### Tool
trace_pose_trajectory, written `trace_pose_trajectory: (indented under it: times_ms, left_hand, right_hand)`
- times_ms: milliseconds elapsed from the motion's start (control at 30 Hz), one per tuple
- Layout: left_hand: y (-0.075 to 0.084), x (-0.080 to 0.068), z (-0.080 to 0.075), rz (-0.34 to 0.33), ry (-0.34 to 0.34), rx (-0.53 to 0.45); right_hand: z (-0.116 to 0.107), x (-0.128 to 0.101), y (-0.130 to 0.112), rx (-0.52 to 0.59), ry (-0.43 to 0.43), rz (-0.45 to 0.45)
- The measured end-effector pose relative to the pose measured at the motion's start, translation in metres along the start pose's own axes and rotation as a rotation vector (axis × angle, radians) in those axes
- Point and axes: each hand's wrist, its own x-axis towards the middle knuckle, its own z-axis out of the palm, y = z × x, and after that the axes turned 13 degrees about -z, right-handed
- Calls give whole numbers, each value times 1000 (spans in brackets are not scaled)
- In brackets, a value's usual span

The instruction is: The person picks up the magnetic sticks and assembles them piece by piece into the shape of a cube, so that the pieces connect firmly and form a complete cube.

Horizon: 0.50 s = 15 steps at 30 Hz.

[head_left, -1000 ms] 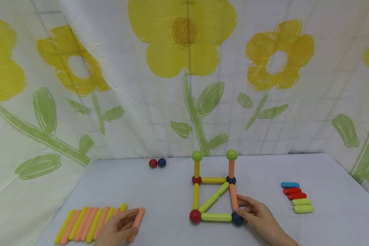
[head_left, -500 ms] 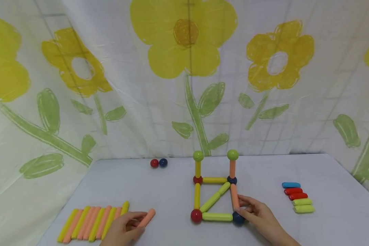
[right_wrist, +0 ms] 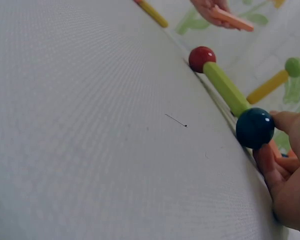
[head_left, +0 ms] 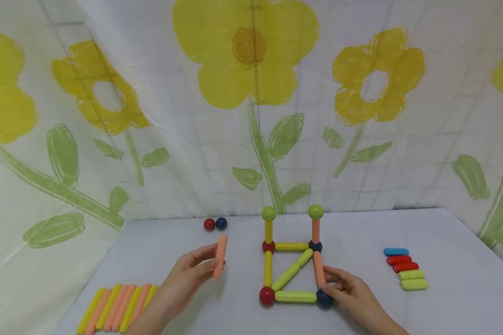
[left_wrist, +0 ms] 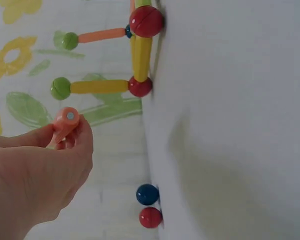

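My left hand (head_left: 194, 270) pinches an orange magnetic rod (head_left: 220, 257) above the table, left of the built frame; the left wrist view shows the magnet tip in its end. My right hand (head_left: 352, 293) is at the frame's near right corner, fingers and thumb gripping the dark blue ball (head_left: 324, 298) and the end of the orange side rod (head_left: 319, 269). The frame is a square of rods and balls with a light green diagonal (head_left: 292, 270). Two upright rods at the back, one yellow (head_left: 268, 231) and one orange (head_left: 316, 231), carry green balls. A red ball (head_left: 267, 296) forms the near left corner.
A row of yellow and orange rods (head_left: 115, 307) lies at the front left, partly behind my left forearm. A red ball (head_left: 209, 224) and a blue ball (head_left: 221, 223) sit at the back. Several short blue, red and green rods (head_left: 405, 266) lie on the right.
My left hand has lifted the orange rod away from the row, moving right and up, and the rod has turned nearly upright. My right hand stays at the blue corner ball.
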Motion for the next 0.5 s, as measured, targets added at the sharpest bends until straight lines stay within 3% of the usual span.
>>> trace_pose_trajectory:
  times_ms: [200, 500]
  left_hand:
    - [38, 30, 34, 132, -54, -90]
    - [92, 67, 88, 329, -30, -10]
  right_hand:
    - [-1, 0, 1, 6, -3, -3]
    - [-1, -2, 1, 17, -9, -17]
